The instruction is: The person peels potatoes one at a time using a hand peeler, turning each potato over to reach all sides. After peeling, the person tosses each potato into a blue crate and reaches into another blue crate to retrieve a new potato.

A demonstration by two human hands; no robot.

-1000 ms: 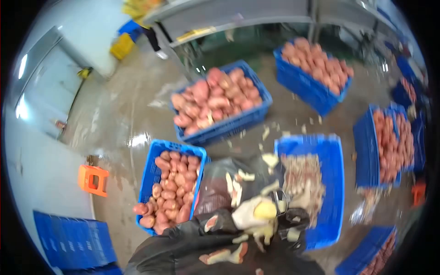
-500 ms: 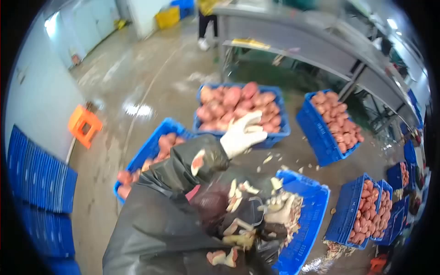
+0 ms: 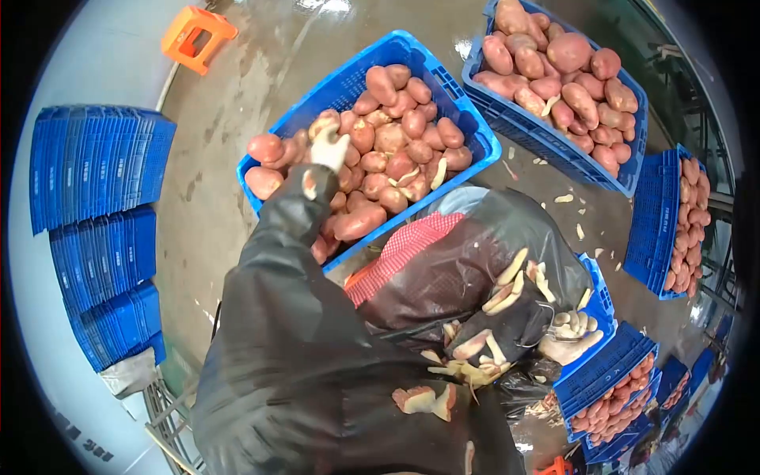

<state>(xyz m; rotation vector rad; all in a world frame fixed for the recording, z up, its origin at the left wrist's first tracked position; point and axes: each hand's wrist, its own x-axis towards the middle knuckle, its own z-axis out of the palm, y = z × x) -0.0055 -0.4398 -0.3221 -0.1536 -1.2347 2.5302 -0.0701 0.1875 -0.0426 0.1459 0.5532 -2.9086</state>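
Note:
My left hand (image 3: pixel 328 149), in a white glove, reaches into the blue crate (image 3: pixel 265 142) of pink-skinned potatoes in front of me. Its fingers are curled against a potato (image 3: pixel 322 123) with a pale patch, at the left part of the heap. Down at the right, my gloved right hand (image 3: pixel 571 342) is beside my dark apron (image 3: pixel 475 293), its fingers bent close together. A thin wire-like loop shows next to it, but what that hand holds cannot be made out. Pale peel strips (image 3: pixel 514 285) lie on the apron.
Another potato-filled crate (image 3: pixel 554 138) stands ahead to the right, with a further crate (image 3: pixel 653 229) beyond it. Stacked blue crates (image 3: pixel 103 166) line the left wall near an orange stool (image 3: pixel 198 38). Peel scraps (image 3: pixel 564 198) litter the wet floor.
My view has tipped downward and to the left. My left hand has moved from over the farther crate, fingers spread, into the nearer left crate, where its fingers have closed in.

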